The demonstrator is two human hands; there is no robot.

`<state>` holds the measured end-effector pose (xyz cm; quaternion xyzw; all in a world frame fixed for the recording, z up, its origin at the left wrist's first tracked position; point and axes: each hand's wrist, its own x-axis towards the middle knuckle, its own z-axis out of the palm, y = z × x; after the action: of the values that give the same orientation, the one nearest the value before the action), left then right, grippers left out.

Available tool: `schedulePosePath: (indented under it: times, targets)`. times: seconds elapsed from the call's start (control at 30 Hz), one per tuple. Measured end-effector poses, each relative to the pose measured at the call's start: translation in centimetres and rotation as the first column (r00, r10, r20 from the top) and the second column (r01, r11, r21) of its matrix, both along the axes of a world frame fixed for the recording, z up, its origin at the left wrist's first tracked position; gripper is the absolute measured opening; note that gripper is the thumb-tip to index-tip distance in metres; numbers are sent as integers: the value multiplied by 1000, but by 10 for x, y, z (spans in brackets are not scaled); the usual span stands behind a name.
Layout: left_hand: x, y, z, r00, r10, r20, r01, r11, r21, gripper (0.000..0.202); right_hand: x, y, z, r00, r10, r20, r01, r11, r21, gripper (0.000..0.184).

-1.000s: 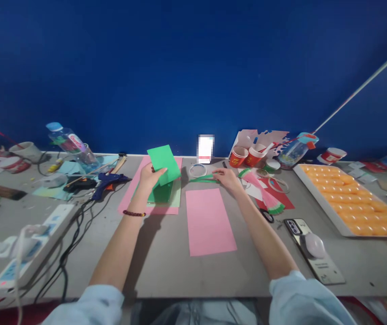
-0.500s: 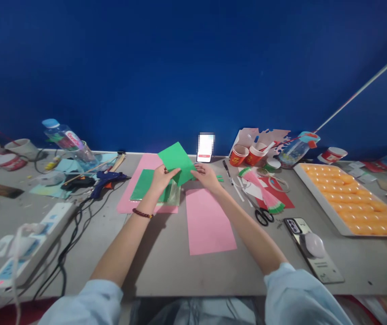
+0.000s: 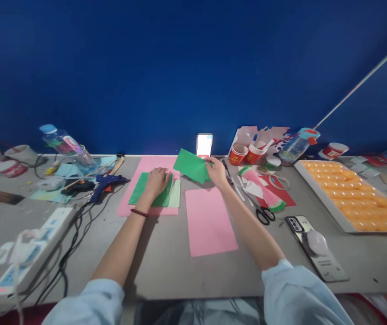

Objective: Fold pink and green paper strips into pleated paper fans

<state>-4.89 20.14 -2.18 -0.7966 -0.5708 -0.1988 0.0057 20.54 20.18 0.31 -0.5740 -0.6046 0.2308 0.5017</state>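
Observation:
My right hand [image 3: 216, 172] pinches a green sheet of paper [image 3: 191, 166] by its right edge, holding it tilted above the table. My left hand [image 3: 158, 183] lies with fingers stretched on a pack of green paper [image 3: 140, 188], holding nothing. Under the pack is a larger pink sheet [image 3: 124, 204], and a pale green strip [image 3: 175, 194] shows at the pack's right side. Another pink sheet [image 3: 211, 223] lies flat on the table, below the held green paper.
At left are a blue glue gun [image 3: 103, 185], a power strip [image 3: 33, 253] with cables and a leaning plastic bottle [image 3: 66, 143]. Rightward lie scissors [image 3: 264, 215], red paper cups [image 3: 238, 155], a phone [image 3: 318, 250] and a tray of orange balls [image 3: 352, 196]. A lit phone [image 3: 204, 144] stands against the blue wall.
My left hand has let go of the green sheet and moved down onto the green pack. My right hand has carried the sheet slightly rightward and lower.

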Motion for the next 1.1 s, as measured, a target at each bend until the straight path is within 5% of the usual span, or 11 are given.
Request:
schedulePosePath:
  times: [0.2, 0.37, 0.53, 0.57, 0.67, 0.7, 0.9, 1.1]
  targets:
    - [3, 1, 0, 1000, 22, -1, -22, 996, 83, 41, 0, 4, -5, 998, 13, 64, -10, 998, -59, 25]
    - [-7, 0, 13, 953, 74, 293, -117, 984, 134, 40, -11, 1, -5, 992, 111, 67, -103, 988, -116, 26]
    - [-18, -4, 32, 872, 56, 486, -64, 998, 0, 43, -39, -15, -11, 968, 244, 58, -231, 957, -175, 23]
    - [-19, -6, 35, 870, 46, 491, -52, 999, 0, 44, -45, -19, -12, 954, 297, 48, -282, 938, -201, 23]
    - [-16, -9, 39, 879, 32, 475, -35, 999, -2, 46, -55, -29, -14, 797, 597, -90, -595, 751, -288, 37]
    - [-14, -9, 39, 888, 34, 458, -33, 999, -11, 48, -56, -31, -14, 786, 612, -90, -611, 745, -267, 38]
    - [-5, -8, 30, 930, 32, 367, 1, 996, -91, 53, -53, -31, -12, 873, 413, 261, -383, 910, -157, 40]
    - [0, -7, 22, 948, -23, 318, 63, 991, -115, 53, -66, -36, -11, 823, 321, 468, -252, 946, -206, 35]
